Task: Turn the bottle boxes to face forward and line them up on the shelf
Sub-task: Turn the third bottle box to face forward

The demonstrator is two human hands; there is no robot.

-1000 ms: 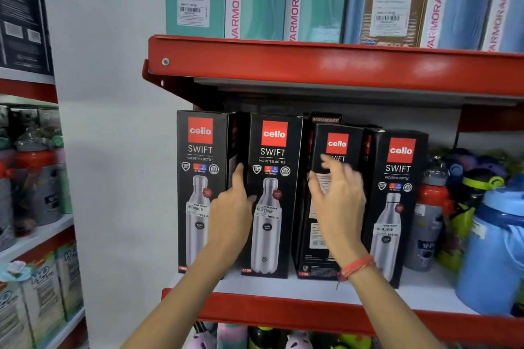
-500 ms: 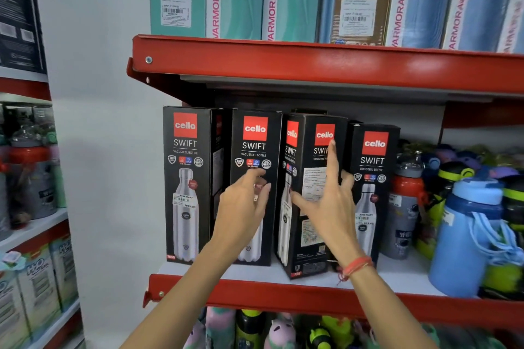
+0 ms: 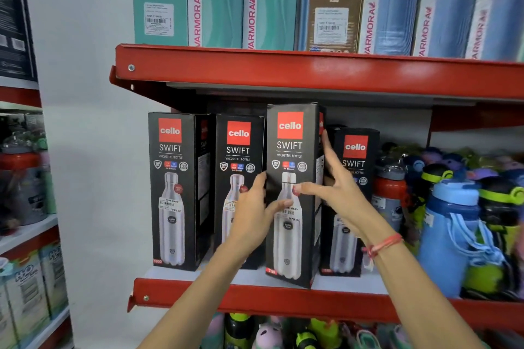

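Note:
Several black Cello Swift bottle boxes stand on the red-edged shelf. The leftmost box and the second box face forward. The third box also shows its front and stands nearer the shelf's front edge than the others. My left hand grips its left edge, thumb across the front. My right hand holds its right side, thumb on the front, fingers along the side. The fourth box stands further back on the right, partly hidden by my right hand.
Loose bottles crowd the shelf to the right: a red-and-grey one and a blue one. The upper shelf hangs low over the box tops and carries tall boxes. More bottles show on the shelf below. Another rack stands at left.
The third box, side-on a second ago, has turned front-forward and come toward the shelf edge. Both hands have closed on its sides. The camera moved closer.

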